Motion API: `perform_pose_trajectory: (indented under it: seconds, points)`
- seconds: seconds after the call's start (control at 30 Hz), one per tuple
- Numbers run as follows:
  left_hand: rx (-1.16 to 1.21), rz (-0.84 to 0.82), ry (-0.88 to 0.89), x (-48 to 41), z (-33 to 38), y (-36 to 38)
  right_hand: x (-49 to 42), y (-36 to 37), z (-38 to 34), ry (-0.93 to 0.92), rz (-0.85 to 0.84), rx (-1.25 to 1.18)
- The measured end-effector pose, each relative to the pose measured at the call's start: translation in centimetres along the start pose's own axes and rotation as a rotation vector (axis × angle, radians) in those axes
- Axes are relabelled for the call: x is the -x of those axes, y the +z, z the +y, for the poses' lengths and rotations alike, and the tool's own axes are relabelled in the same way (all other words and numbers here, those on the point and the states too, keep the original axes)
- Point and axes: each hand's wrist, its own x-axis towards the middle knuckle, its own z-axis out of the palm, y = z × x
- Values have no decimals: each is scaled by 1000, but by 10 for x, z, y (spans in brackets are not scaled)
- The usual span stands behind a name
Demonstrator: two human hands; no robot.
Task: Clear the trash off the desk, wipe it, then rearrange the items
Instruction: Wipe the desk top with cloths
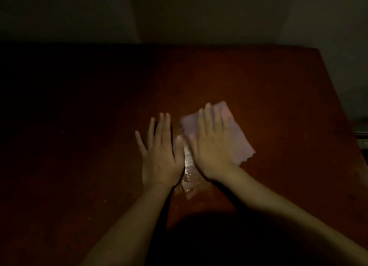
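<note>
Wiping step: right hand (213, 146) lies flat, fingers straight, pressing a pale cloth (237, 134) onto the desk (258, 76), right of centre. Left hand (161, 152) rests flat on bare wood just beside it, holding nothing. Wet streak (189, 172) glints between the wrists (light is poor). Best done with even palm pressure, sweeping over that streak in overlapping passes.

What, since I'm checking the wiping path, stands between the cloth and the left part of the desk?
The left hand lies flat on the desk just left of the cloth, which the right hand presses. Beyond it nothing shows, though that side is very dark.
</note>
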Motion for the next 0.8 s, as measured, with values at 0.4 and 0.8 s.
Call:
perform_pose_trajectory:
  seconds: [0.4,0.8]
  points:
    - [-64,-52,206,56,-17,-13,83,-1,-13,124,-24,-5]
    - [-98,-85,297,108,-33,-23,175,4,-27,257,39,9]
